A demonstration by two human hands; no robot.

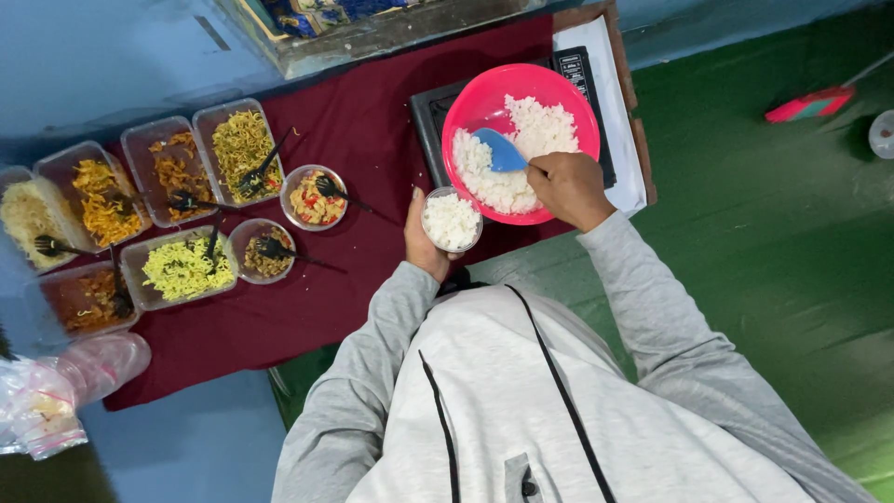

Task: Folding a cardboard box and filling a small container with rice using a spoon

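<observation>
Your right hand (568, 189) has its fingers closed around the handle of a blue scoop (501, 151), whose blade lies in the white rice (521, 154) inside the pink bowl (466, 107). Your left hand (421, 240) has its fingers wrapped round a small clear cup (452, 220), already filled with rice, held upright just beside the bowl's near rim, touching or nearly so. The bowl sits on a black flat appliance (430, 116) at the end of the counter, on a dark red cloth (363, 121) that covers the counter.

Further along the cloth, to your left, stand two small round bowls: one with a red and yellow mix (315, 197), one with a brownish mix (263, 250), each with a black utensil resting in it. Beyond those are rectangular clear trays: yellow noodles (240, 144), a brown fried dish (175, 172), orange noodles (101, 200), pale noodles (26, 219), a greenish-yellow shredded dish (184, 270) and a dark reddish dish (88, 300). Clear plastic bags (56, 387) lie at the cloth's far corner. You wear a grey top; green floor (764, 233) lies to your right, with a pink object (808, 104) on it
</observation>
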